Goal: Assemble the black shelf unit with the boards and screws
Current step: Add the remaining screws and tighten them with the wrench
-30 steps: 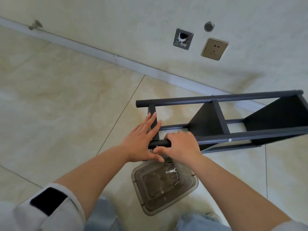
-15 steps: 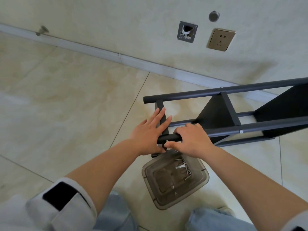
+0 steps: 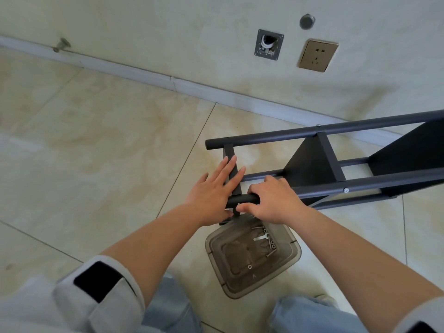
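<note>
Two bare hands meet at the near end of the black shelf unit (image 3: 319, 169), which lies on its side on the pale tiled floor (image 3: 96, 152), its end at the centre of the view and its length running out toward 3 o'clock. From the 9 o'clock side comes the left hand (image 3: 212, 191): its fingers are straight and slightly spread, laid flat along the short black crossbar (image 3: 231, 164) that joins the two upper tubes, with the thumb tucked under near the tube's end. Just to its right the right hand (image 3: 274, 200) has its fingers curled over the near tube (image 3: 242, 200), clamped round it close to the end, the thumb pointing back toward the left hand. The two thumbs nearly meet; I cannot tell whether they touch.

Farther toward 3 o'clock a black board (image 3: 310, 164) stands between the tubes, and a silver screw head (image 3: 346, 190) shows on the near tube beyond the right wrist. A second, larger board (image 3: 413, 150) sits at the frame's right edge.

Just below the hands, toward 6 o'clock, a smoky clear plastic tray (image 3: 286, 267) rests on the floor holding loose screws (image 3: 270, 243) and a small flat wrench (image 3: 260, 237). Along the wall at 12 to 1 o'clock sit an open junction box (image 3: 269, 45) and a beige power socket (image 3: 317, 55).
</note>
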